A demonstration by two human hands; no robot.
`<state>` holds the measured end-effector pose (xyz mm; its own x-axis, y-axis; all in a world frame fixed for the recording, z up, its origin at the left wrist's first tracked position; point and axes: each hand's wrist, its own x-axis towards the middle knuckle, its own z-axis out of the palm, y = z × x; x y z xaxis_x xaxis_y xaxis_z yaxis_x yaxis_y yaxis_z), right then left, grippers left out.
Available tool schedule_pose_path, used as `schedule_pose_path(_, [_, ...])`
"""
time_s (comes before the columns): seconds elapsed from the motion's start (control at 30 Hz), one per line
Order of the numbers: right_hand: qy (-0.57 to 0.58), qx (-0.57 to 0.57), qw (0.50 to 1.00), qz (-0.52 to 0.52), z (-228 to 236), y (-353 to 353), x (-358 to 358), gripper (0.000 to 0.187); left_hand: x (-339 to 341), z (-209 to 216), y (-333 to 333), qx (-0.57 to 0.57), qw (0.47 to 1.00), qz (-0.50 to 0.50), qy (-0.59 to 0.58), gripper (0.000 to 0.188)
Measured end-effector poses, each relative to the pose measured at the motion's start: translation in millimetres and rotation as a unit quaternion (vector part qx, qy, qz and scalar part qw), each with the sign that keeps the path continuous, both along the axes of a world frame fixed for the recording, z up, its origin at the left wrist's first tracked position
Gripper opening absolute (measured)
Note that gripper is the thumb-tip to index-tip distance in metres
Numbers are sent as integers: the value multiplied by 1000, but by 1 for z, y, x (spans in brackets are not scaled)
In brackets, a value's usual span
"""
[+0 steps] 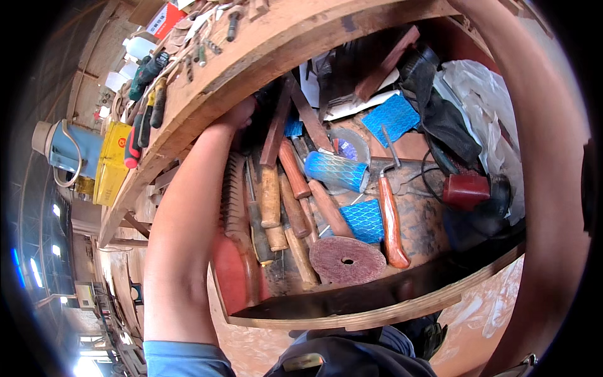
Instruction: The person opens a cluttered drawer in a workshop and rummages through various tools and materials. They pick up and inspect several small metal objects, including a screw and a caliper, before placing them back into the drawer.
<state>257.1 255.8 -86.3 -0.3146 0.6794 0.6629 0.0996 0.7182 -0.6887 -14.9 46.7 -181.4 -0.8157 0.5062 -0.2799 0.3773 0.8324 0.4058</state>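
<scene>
My left hand (241,114) reaches into the back left of an open wooden drawer (370,317), under the bench top's edge. Shadow hides its fingers, so what it touches cannot be made out. Closest to it are dark wood strips (276,129) and a toothed saw blade (230,195). My right forearm (553,125) runs up along the right side, its hand beyond the picture. Several wooden-handled tools (270,196) lie in the drawer, beside a blue patterned roll (336,171), a round reddish abrasive disc (347,260) and a cranked tool with a glossy orange-brown handle (392,220).
Overhead, the thick bench edge (251,69) crosses the drawer. Pliers (146,119), a green drill (147,75) and a yellow container (115,160) stand or lie on the bench. A clear plastic bag (483,94), black cloth (449,129) and red object (466,191) fill the drawer's right side.
</scene>
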Motion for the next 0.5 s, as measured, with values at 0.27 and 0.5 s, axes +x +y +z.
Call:
schedule_pose_path(0.27, [0,3,1000,-29,4,-3,-1,36,-12,-19,-3,-13,956,-235,176,22])
schedule_pose_path(0.5, [16,-26,999,18,-7,-6,-24,30,-29,-41,-41,35,811,-225,539,40])
